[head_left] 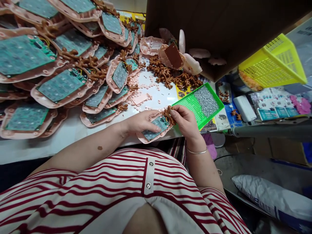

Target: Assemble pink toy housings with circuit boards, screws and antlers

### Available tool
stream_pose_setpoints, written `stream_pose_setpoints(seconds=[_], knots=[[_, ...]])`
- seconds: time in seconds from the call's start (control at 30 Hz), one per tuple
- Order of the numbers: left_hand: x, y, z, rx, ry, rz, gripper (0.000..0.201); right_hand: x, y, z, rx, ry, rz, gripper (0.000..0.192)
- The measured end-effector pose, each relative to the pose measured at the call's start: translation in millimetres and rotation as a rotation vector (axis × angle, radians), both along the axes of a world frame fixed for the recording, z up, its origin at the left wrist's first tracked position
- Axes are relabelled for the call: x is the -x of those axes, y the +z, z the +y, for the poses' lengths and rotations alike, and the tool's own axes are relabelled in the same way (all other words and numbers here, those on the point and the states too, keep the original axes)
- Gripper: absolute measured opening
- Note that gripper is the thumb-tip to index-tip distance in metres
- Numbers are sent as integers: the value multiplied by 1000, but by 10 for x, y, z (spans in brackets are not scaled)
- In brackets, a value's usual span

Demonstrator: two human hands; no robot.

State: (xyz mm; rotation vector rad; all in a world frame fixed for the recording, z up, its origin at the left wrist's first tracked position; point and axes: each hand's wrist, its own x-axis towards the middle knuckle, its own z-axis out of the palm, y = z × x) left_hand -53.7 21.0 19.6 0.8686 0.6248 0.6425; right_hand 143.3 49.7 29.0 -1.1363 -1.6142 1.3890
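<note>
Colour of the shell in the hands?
The shell is pale pink; shows best in the head view.

Piled circuit-board shells [60, 86] show an assembly workshop

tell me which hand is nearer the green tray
Right. The right hand is at the near-left edge of the green tray; the left hand is farther away, left of the tray, holding a pink shell.

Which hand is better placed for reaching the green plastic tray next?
Probably the right hand, nearer the green tray, though it pinches a brown branching piece; the left hand, farther off, grips the pink plastic shell.
</note>
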Motion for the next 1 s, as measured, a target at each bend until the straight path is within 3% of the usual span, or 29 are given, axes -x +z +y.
stream_pose_setpoints(seconds=[0.1, 0.23, 0.3, 0.37, 0.43, 0.53, 0.63, 0.73, 0.87, 0.93, 1.0], knots=[[3, -25, -4, -55, 59, 80, 38, 30, 8, -32, -98, -32, -114, 31], [12, -70, 3, -153, 147, 166, 46, 79, 1, -72, -432, -92, -331, 21], [13, -77, 6, -135, 131, 149, 43, 94, -19, -71, -459, -108, -329, 21], [9, -70, 4, -61, 67, 74, 37, 94, -48, -62, -318, -116, -224, 27], [6, -55, -1, 31, 18, -9, 34, 77, -78, -58, -83, -132, -47, 39], [9, -39, -6, 124, 48, -55, 35, 30, -102, -81, 227, -165, 164, 52], [17, -42, -5, 155, 75, -73, 37, -20, -95, -130, 302, -159, 173, 44], [14, -56, -2, 187, 72, -97, 38, -57, -79, -168, 103, -140, 67, 31], [9, -75, 12, 224, 69, -111, 37, -79, -78, -181, -423, -145, -198, 17], [17, -83, 19, 213, 58, -107, 37, -66, -93, -184, -456, -157, -218, 17], [27, -90, 18, 194, 52, -124, 38, -33, -112, -192, -277, -187, -110, 23]])
